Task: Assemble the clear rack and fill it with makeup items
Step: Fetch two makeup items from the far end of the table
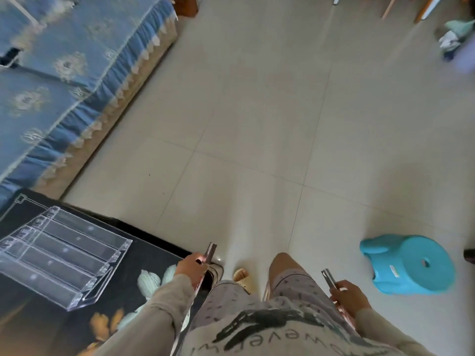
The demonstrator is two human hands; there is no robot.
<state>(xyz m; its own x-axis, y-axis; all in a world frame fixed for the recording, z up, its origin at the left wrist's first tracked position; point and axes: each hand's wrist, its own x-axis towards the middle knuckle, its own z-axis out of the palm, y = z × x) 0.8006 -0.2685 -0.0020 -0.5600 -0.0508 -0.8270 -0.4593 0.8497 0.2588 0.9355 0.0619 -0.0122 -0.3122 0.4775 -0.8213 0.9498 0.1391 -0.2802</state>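
Down at the lower left of the head view, the clear rack (64, 258) is seen standing on a black, flower-printed bench (154, 258). It looks fully put together: stepped tiers, side walls on, nothing visible in the troughs. It is set towards the bench's near edge, probably so the tiers can be reached from where the person stands.

Both hands are held low at the hips. The left hand (192, 268) is wrapped round a slim metallic makeup stick (211, 251), with the silvery end poking up past the fingers. The right hand (348, 298) is curled round a second slim stick (328, 278) in the same way. What they are exactly (lip gloss, mascara, brush handles) can't be told, as it's all too blurred. One per hand is guessed to be a carry grip, so both can be brought over in one go.

As for rack versus hands, the rack is found off to the left of the left hand, near but not touching, with bare bench between. The right hand is well apart from it, on the far side of the body. A turquoise plastic stool (408, 265) is parked on the tiled floor (257, 124) near the right hand. Filling is judged not yet started.
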